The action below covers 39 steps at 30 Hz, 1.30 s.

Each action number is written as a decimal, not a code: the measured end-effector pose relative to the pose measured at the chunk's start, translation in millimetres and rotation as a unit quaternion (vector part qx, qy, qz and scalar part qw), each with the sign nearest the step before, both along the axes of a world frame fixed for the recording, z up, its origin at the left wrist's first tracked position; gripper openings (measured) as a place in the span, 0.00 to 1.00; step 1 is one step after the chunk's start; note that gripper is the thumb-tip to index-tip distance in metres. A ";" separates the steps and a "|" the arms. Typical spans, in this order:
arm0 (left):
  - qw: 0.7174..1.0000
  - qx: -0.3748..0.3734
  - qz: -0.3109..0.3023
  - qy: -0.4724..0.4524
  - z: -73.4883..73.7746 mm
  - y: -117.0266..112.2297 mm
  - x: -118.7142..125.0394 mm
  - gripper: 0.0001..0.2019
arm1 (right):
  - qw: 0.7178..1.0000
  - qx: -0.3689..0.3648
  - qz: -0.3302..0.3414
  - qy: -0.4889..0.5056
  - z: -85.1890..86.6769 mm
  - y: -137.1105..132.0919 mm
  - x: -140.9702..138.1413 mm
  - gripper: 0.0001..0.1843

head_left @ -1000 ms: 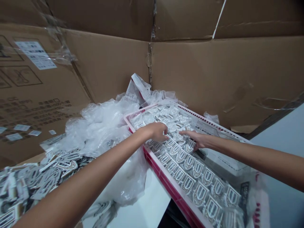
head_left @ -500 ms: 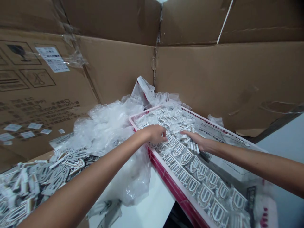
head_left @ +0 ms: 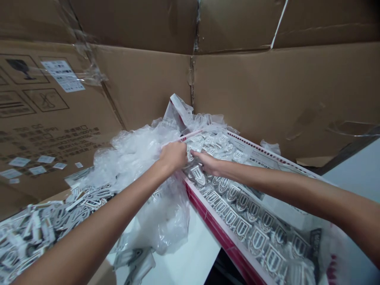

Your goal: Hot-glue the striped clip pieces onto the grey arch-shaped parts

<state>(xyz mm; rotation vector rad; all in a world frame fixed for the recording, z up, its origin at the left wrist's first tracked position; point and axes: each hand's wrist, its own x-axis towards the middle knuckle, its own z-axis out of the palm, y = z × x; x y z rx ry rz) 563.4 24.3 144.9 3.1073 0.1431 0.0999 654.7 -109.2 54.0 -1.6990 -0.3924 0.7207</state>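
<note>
My left hand (head_left: 174, 155) is curled closed at the left rim of a shallow red-and-white box (head_left: 208, 221); what its fingers hold is hidden. My right hand (head_left: 208, 163) is almost touching it, thumb toward the left hand and fingers curled around small bagged pieces. One grey-and-white U-shaped piece in clear plastic (head_left: 198, 175) shows tilted just below the right hand. Rows of similar bagged U-shaped pieces (head_left: 258, 239) fill the near side of the box, and more (head_left: 221, 138) lie at its far end.
Crumpled clear plastic bags (head_left: 133, 154) are heaped left of the box. Beyond them lies a pile of loose grey-and-white pieces (head_left: 59, 221). Tall cardboard walls (head_left: 267, 87) meet in a corner behind. A white surface (head_left: 190, 253) shows beneath the box.
My right hand has moved left, from mid-box to beside my left hand, with the bagged pieces it held. My left hand has shifted slightly left and up to the box rim.
</note>
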 end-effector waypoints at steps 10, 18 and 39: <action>0.999 -0.020 -0.043 0.009 -6.7 3.1 -5.6 0.13 | 0.932 -0.257 -0.077 -0.244 10.3 -125.3 65.4 0.21; 0.994 -0.051 -0.079 0.055 -16.0 3.2 -0.1 0.15 | 0.880 -0.348 0.031 -0.323 -52.4 -200.0 77.0 0.74; 0.986 -0.111 -0.118 0.040 -3.2 1.9 -6.8 0.13 | 0.821 -0.361 -0.047 -0.441 -29.0 -188.0 87.2 0.23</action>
